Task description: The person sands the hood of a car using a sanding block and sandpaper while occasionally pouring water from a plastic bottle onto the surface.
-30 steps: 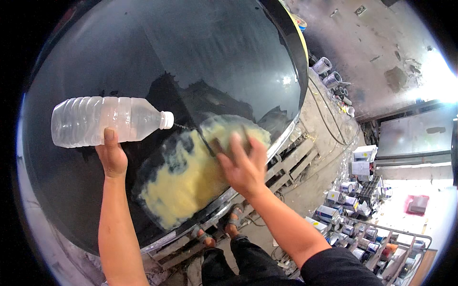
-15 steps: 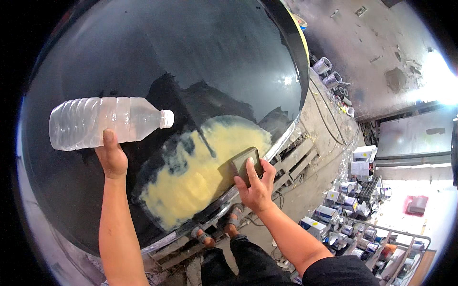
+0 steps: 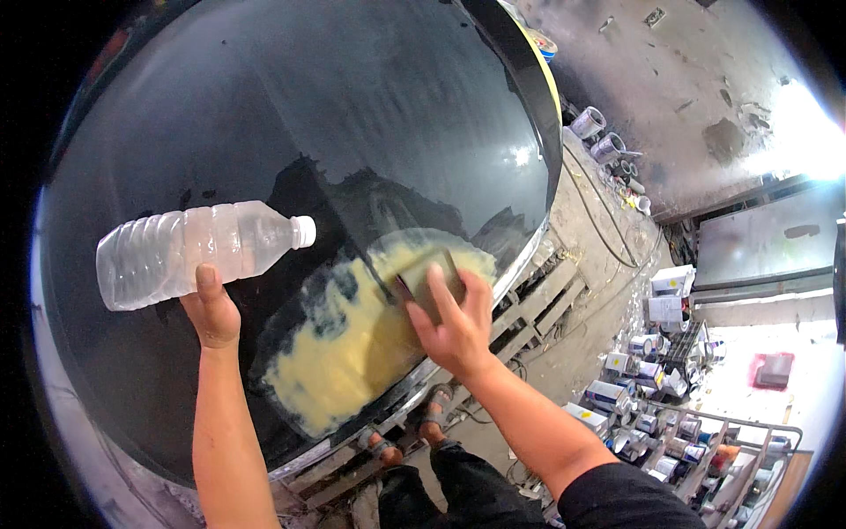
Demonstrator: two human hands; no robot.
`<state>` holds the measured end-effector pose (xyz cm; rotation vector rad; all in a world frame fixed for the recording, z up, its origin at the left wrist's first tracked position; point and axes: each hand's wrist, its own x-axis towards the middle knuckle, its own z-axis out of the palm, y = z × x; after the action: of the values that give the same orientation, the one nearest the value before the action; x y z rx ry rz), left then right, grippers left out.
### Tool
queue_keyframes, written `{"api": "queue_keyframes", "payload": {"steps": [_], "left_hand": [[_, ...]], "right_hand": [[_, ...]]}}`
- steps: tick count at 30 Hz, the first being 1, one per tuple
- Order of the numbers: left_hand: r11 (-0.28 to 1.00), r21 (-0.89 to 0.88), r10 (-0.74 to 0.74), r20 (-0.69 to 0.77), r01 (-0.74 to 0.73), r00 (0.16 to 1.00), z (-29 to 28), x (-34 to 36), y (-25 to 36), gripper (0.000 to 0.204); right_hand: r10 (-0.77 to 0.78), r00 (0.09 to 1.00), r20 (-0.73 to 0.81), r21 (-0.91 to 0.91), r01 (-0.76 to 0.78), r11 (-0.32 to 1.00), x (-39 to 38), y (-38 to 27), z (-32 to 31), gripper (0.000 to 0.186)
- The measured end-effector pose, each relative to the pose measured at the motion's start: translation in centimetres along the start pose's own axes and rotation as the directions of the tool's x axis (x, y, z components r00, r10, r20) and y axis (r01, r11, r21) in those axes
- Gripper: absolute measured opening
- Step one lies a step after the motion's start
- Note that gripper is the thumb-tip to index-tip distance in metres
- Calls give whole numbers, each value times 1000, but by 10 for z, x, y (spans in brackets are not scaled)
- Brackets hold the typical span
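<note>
Item, one clear ribbed plastic bottle (image 3: 198,251) with white screw cap (image 3: 303,232), lying nearly level above the black curved panel (image 3: 379,115), cap end toward your right; your left hand (image 3: 211,309) grips it from below, thumb pressed up the near side, the other fingers hidden behind the plastic; item, one dark rectangular sanding block (image 3: 425,275), placed over the upper right part of a yellow filler-like patch (image 3: 322,375) near the panel's edge; your right hand (image 3: 460,331) clasps it, fingers laid across its back, thumb toward its near edge; whether its underside meets the patch fully, you cannot tell from this view; for good handling, a flat block, light even pressure and long overlapping strokes past the feathered rim would likely serve you best, since a tipped edge could gouge; the bottle seems best held well clear of the block's path, its cap turned toward the patch for wetting; labels: none seen on the bottle's visible side, nor any lettering made out on the block; printed panels in white, blue and yellow show on the paint tins (image 3: 608,397) and on the white box-shaped containers (image 3: 673,280) at right, their print too small to read.
</note>
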<state>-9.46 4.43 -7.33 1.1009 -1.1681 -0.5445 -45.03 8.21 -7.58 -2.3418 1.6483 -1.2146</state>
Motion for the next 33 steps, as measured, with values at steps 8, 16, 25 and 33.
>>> {"api": "queue_keyframes", "payload": {"steps": [8,16,25,33], "left_hand": [[999,42,-29,-23,30,999,5,3,18,79],[992,-98,-84,-5,83,996,13,7,9,76],[994,-88,-69,-24,67,997,7,8,14,80],[979,-166,-120,0,118,993,-9,5,2,74]], "right_hand": [[-24,999,-35,-113,20,993,54,14,10,55],[46,998,-48,-130,-52,990,90,-2,25,58],[132,985,-107,-159,-148,976,39,77,-3,55],[29,1000,-13,-41,-29,999,129,-23,43,51]]}}
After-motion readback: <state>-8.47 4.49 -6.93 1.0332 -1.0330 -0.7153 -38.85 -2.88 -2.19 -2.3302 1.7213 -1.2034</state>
